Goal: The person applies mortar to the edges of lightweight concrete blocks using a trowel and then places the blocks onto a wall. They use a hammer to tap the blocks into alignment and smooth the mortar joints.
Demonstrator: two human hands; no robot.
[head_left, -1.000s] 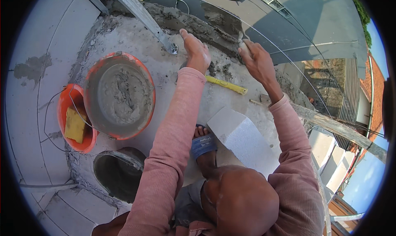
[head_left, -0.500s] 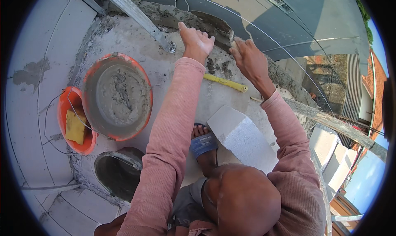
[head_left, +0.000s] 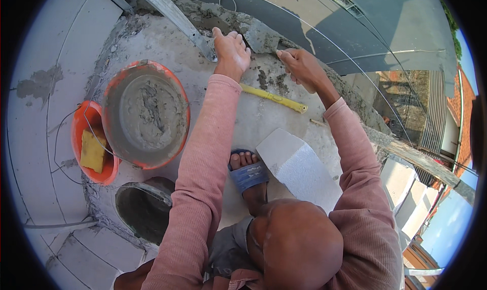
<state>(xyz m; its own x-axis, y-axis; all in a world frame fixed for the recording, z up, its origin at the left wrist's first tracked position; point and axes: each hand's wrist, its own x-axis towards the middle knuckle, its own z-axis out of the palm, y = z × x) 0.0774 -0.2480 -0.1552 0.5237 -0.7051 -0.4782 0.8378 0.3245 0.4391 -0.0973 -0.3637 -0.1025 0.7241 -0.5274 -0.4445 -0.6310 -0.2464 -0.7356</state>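
I take the yellow handle (head_left: 274,98) as my landmark: beyond it, my right hand (head_left: 303,69) has its fingers closed around what looks like a mortar-smeared trowel (head_left: 263,40), blade over the rough mortar strip (head_left: 231,20), while my left hand (head_left: 232,51), near the handle's left end, has fingers loosely open and visibly holds nothing. I judge the step to be spreading or dressing that strip, and the next move seems to call for a shallow blade angle and light pressure, with the basin (head_left: 114,107) well left of the handle for more mortar.
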